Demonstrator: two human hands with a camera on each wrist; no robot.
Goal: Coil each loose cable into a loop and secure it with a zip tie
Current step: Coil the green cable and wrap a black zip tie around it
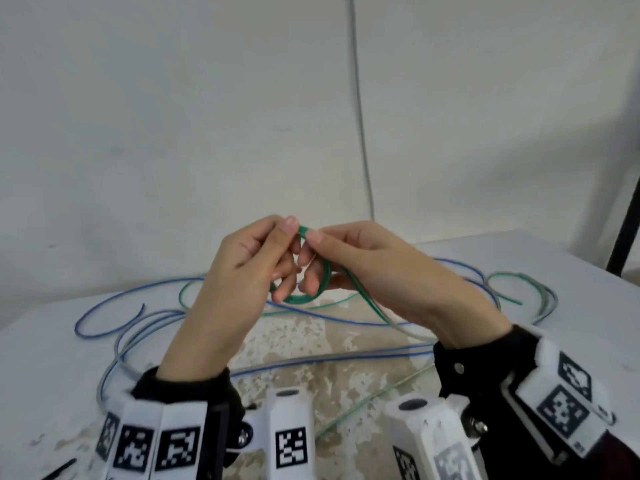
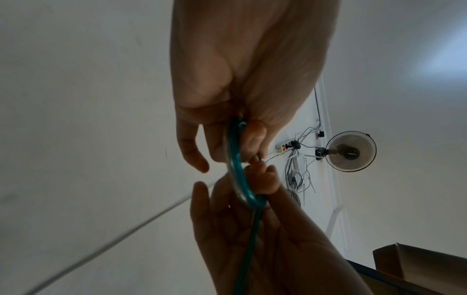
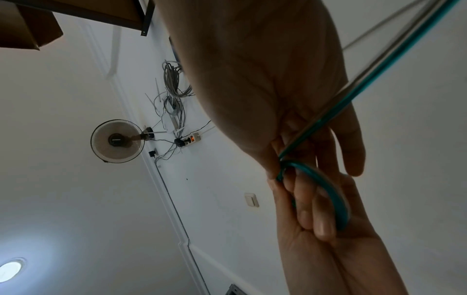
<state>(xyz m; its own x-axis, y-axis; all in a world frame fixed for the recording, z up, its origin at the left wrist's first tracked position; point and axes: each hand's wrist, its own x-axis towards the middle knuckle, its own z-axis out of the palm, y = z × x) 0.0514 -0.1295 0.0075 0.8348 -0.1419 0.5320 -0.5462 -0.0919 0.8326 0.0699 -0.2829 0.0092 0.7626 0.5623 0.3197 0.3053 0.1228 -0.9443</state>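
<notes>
Nearest the viewer, both wrists carry white camera mounts printed with black-and-white marker squares (image 1: 291, 447), over black sleeves. Above them the two hands meet in mid-air over the worktop (image 1: 45, 351). The left hand (image 1: 242, 268) pinches the top of a small green cable coil (image 1: 306, 297) between thumb and forefinger, its lower fingers curled through the loop. The right hand (image 1: 367, 265) pinches the same coil at the top just beside the left thumb, its other fingers hooked inside the ring; so each grip is clenched on the green coil. The cable's loose tail (image 1: 381, 311) runs from the coil down under the right wrist. On the worktop behind and beneath the hands lie loose blue cables (image 1: 114, 299), a grey cable (image 1: 121, 341) and more green cable (image 1: 509, 275), overlapping one another. Beyond stands a white wall with a thin grey cord (image 1: 362, 126) hanging down it.
</notes>
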